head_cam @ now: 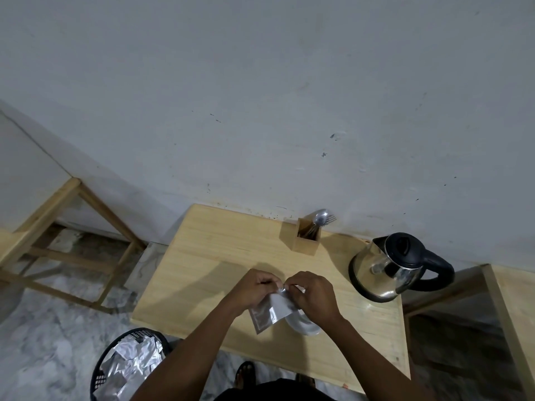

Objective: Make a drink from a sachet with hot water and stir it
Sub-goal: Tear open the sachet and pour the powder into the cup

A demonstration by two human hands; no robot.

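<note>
Both hands hold a silver foil sachet (272,311) above the wooden table (208,256). My left hand (256,287) pinches its top edge from the left, and my right hand (314,293) pinches the same edge from the right. The sachet hangs down between them. A white cup (304,325) stands on the table right under my right hand, mostly hidden by hand and sachet. A steel electric kettle (388,267) with a black lid and handle stands at the right. A wooden holder with spoons (308,231) and a fork is at the back by the wall.
A black basket (130,366) full of empty foil sachets sits on the floor at the table's near left corner. Wooden frames stand to the left (66,227) and right (503,314). A grey wall is directly behind the table. A sandalled foot (246,373) shows below the table edge.
</note>
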